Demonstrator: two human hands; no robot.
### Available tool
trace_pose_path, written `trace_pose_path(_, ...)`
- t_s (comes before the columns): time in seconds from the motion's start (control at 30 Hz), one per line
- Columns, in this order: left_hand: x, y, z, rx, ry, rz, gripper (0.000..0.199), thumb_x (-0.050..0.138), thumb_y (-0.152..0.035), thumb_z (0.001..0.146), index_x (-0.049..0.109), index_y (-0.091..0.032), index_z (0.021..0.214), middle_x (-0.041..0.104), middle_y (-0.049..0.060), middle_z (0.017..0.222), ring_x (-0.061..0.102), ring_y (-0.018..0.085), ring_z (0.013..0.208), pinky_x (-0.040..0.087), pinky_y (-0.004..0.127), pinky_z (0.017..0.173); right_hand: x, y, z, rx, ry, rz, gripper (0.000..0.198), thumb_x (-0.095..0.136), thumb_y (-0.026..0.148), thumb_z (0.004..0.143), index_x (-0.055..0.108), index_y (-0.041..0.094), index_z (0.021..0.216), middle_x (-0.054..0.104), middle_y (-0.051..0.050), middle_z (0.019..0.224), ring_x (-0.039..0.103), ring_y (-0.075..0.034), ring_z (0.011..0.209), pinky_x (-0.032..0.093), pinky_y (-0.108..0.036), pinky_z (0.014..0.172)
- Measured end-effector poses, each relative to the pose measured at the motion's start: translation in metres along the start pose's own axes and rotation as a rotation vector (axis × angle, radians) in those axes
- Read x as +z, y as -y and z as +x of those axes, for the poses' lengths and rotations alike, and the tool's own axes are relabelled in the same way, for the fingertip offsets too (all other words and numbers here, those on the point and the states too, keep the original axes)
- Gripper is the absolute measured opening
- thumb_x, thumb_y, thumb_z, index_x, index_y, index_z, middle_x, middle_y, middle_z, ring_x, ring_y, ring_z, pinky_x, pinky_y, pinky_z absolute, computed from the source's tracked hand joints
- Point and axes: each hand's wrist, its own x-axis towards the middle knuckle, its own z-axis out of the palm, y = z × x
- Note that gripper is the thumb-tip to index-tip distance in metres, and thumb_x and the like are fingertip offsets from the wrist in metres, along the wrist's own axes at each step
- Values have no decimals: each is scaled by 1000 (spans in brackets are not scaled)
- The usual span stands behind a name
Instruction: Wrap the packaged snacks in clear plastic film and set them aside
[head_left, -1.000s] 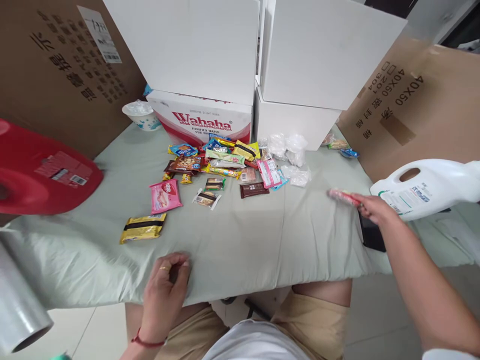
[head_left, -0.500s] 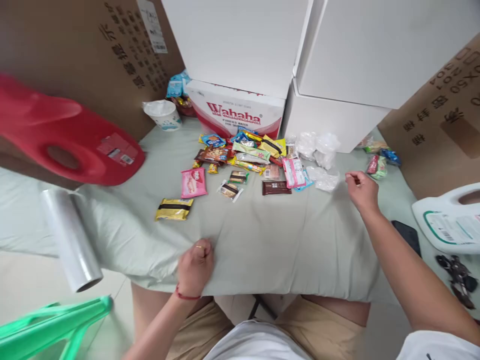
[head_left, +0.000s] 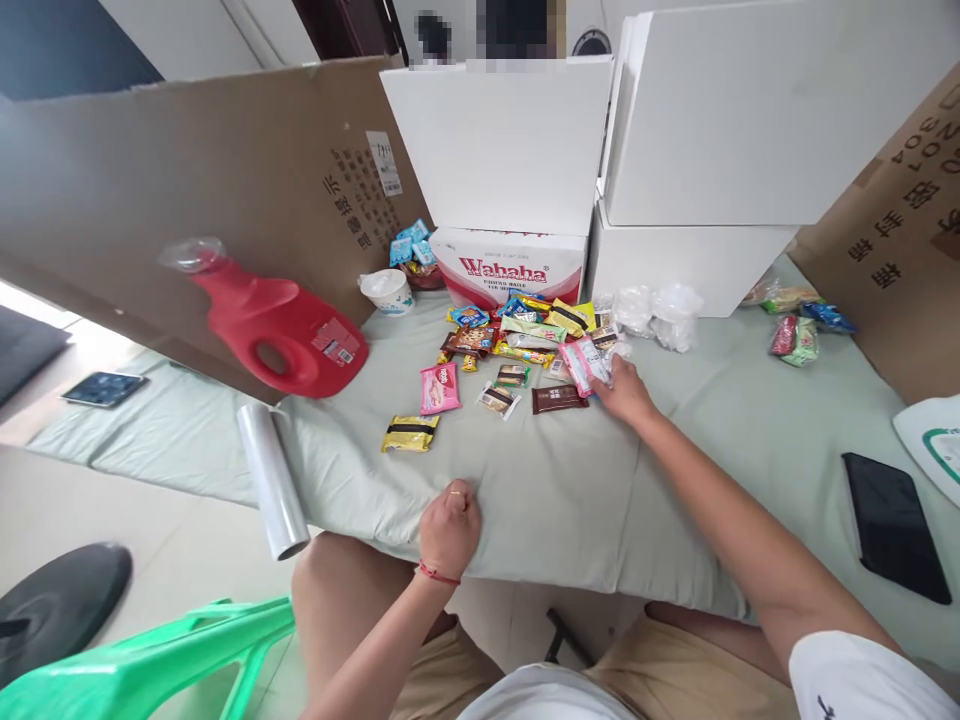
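Observation:
My right hand reaches into the right side of a snack pile, its fingers closed on the edge of a pink-and-white snack packet. A dark brown packet lies just below that one. My left hand, with a ring and a red wrist cord, rests as a closed fist near the cloth's front edge; nothing shows in it. Nearest to it is a yellow packet with a black band. Between the pile and that fist lie a pink packet and a small clear-wrapped biscuit.
White boxes and a Wahaha carton stand behind the pile, beside crumpled clear plastic bags. Left are a red jug, paper cup and film roll. Right are a black phone and white jug.
My right hand has moved left from beside the plastic bags onto the pink-and-white packet, which is now tilted. My left fist stays by the front edge. The view has lifted and shifted.

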Motion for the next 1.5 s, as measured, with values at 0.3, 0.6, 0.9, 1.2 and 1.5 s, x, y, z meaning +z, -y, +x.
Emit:
trace_pose_path(0.3, -45, -2, 46, 153, -199, -305, 6, 57, -24, 89, 56, -23, 96, 62, 8, 98, 62, 25, 99, 50, 41, 91, -8, -63, -43, 52, -550, 209, 64, 36, 60, 98, 54, 13, 136, 66, -20, 129, 66, -26, 91, 50, -41, 89)
trace_pose_path(0.6, -40, 52, 304, -183, -82, 0, 23, 58, -15, 88, 55, -10, 111, 59, 14, 124, 61, 23, 110, 45, 37, 95, -12, -66, -46, 92, -579, 242, 38, 52, 54, 93, 71, 22, 101, 71, -13, 96, 65, -31, 79, 51, -47, 77)
trace_pose_path(0.9, -6, 106, 418, -335, -82, 67, 31, 61, -12, 91, 51, 0, 118, 56, 19, 133, 58, 20, 118, 41, 36, 106, -16, -44, -47, 126, -528, 214, 28, 48, 55, 93, 68, 42, 107, 71, -9, 104, 66, -38, 100, 50, -59, 87)
trace_pose_path(1.2, -68, 50, 317, -23, -133, 54, 21, 53, -23, 98, 67, -15, 111, 66, 10, 119, 61, 25, 115, 46, 39, 104, -15, -54, -47, -36, -771, 138, 32, 56, 46, 93, 67, 34, 121, 68, -15, 118, 63, -35, 108, 54, -51, 74)
trace_pose_path(1.5, -75, -42, 69, 631, 48, -198, 47, 49, -7, 95, 63, -29, 134, 73, 11, 112, 68, 25, 93, 59, 37, 80, -66, 61, -114, -661, -357, 283, 16, 58, 25, 96, 69, 30, 106, 73, -6, 95, 68, -25, 87, 55, -41, 78)
